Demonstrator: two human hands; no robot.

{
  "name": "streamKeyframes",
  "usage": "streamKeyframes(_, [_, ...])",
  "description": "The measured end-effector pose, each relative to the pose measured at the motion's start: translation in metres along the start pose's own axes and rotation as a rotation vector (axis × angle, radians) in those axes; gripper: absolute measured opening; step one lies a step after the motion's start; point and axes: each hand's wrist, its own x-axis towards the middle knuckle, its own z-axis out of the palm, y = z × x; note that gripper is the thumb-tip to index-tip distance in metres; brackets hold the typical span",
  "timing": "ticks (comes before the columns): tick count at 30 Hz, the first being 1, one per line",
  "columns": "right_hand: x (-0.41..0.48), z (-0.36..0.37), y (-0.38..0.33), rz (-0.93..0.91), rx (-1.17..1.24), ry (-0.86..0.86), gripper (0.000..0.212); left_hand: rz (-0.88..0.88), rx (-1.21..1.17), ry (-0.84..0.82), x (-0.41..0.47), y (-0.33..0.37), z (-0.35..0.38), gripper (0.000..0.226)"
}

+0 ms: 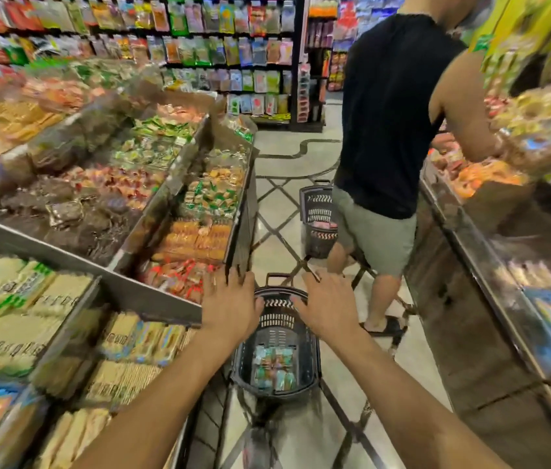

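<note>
The tiled floor (277, 204) makes a narrow aisle that runs away from the camera, and it is closed on both sides. On the left stand wide display bins (131, 286) with metal rims, full of wrapped snacks, and their corner comes out just beside the aisle. On the right a long dark counter (470, 299) with a shiny top edge follows the aisle along its whole length. Ahead, an other person (389, 113) in a black shirt stands close to the counter and takes the right half of the passage. A second basket (318, 214) stands on the floor just beside this person's legs, so only a thin strip of free floor is left between it and the bins. The basket (311, 360), dark with slotted walls, stands on the floor in the middle of the aisle, directly below the hands, and its handle (279, 277) stands up at the far end. Some small green packets (274, 367) lie on its bottom. Both arms are stretched forward, palms down. The left hand (230, 302) is above the left far rim, near the bin corner, with fingers straight and a little apart, holding nothing. The right hand (326, 306) is above the right far rim in the same pose, fingers spread. Whether the thumbs touch the rim cannot be told.
</note>
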Motion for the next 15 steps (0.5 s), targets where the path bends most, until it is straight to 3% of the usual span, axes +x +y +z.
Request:
streamKeyframes(7, [0.069, 0.058, 0.000, 0.095, 0.016, -0.118, 0.048, 0.082, -0.007, -0.096, 0.088, -0.002, 0.058, 0.073])
streamKeyframes(15, [0.113, 0.168, 0.007, 0.148, 0.094, -0.271, 0.036, 0.129, -0.052, -0.321, 0.157, -0.001, 0.153, 0.074])
